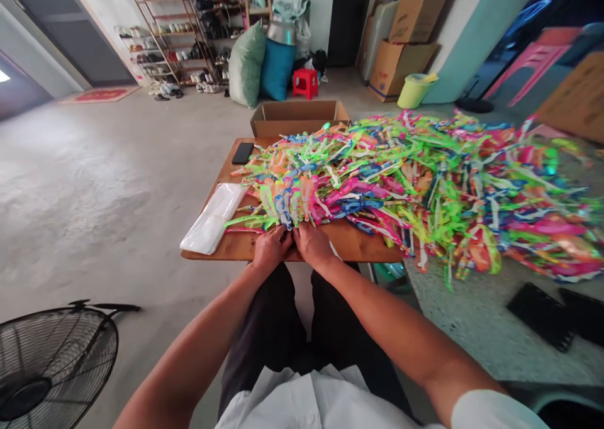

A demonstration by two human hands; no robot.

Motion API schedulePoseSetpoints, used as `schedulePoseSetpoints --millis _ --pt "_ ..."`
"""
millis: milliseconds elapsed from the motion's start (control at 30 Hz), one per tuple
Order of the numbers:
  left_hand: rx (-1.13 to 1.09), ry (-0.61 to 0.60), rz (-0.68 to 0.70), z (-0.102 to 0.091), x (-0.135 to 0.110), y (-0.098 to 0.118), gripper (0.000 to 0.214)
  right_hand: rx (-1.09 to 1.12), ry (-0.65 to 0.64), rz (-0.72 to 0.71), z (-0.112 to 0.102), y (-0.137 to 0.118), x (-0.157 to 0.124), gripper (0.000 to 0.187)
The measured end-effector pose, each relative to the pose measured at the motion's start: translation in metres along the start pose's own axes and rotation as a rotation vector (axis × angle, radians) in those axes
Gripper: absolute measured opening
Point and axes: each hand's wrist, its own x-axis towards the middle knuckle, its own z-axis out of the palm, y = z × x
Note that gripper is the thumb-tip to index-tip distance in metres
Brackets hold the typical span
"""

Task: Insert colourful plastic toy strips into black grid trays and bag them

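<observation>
Heap of coloured plastic pieces (425, 171), centre to right, hides much of the wooden table (368, 243). Fan (56, 360): lower left. Open carton (283, 128): upper centre. White packet (212, 221): left of centre. Left hand (271, 248), right hand (312, 243): at heap's near edge, fingers curled; grip I cannot tell.

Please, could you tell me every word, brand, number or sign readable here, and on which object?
None can be read.
Lower cardboard box: small printed marks, too blurred to read.
Upper cardboard box: faint marks, too blurred to read.
Red mat: pale pattern; cannot tell if it is writing.
</observation>
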Motion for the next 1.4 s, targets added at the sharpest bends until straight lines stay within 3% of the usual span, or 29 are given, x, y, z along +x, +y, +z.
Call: schedulePoseSetpoints --millis 67,167,233,333,433,633,833,1033,1200,1300,1400 --pt "0.009 -0.008 -0.002 -0.004 -0.003 -0.001 0.020 0.041 -0.009 0.023 -0.011 0.009 -0.001 0.037" --pt "0.060 -0.031 -0.003 -0.010 -0.010 -0.003 0.023 0.052 0.072 0.192 -0.030 0.036 0.004 0.041" --pt "0.085 -0.043 0.007 -0.013 -0.015 -0.003 0.023 0.018 0.132 0.294 -0.038 0.057 0.012 0.032" --pt "0.083 -0.041 -0.001 -0.016 -0.020 -0.001 0.022 -0.039 0.062 0.309 -0.039 0.077 0.028 0.028" --pt "0.065 -0.034 -0.023 -0.016 -0.021 0.001 0.020 -0.049 -0.006 0.267 -0.036 0.080 0.036 0.029" --pt "-0.009 0.059 -0.039 -0.016 -0.028 0.012 0.020 0.224 0.099 0.348 -0.050 0.084 0.006 0.023" --pt "-0.154 0.050 0.109 -0.012 -0.024 0.041 0.024 0.455 0.386 0.356 -0.063 0.111 -0.046 0.028" --pt "-0.221 -0.058 0.136 0.007 0.009 0.072 0.052 0.504 0.730 0.482 -0.075 0.118 -0.051 0.037" --pt "-0.149 -0.130 0.102 0.012 0.026 0.090 0.057 0.431 0.840 0.473 -0.088 0.127 -0.051 0.035" --pt "-0.173 -0.106 0.124 0.013 0.030 0.100 0.054 0.556 0.891 0.509 -0.092 0.141 -0.056 0.035" --pt "-0.220 -0.064 0.160 0.017 0.039 0.109 0.056 0.734 0.848 0.456 -0.092 0.150 -0.060 0.031"
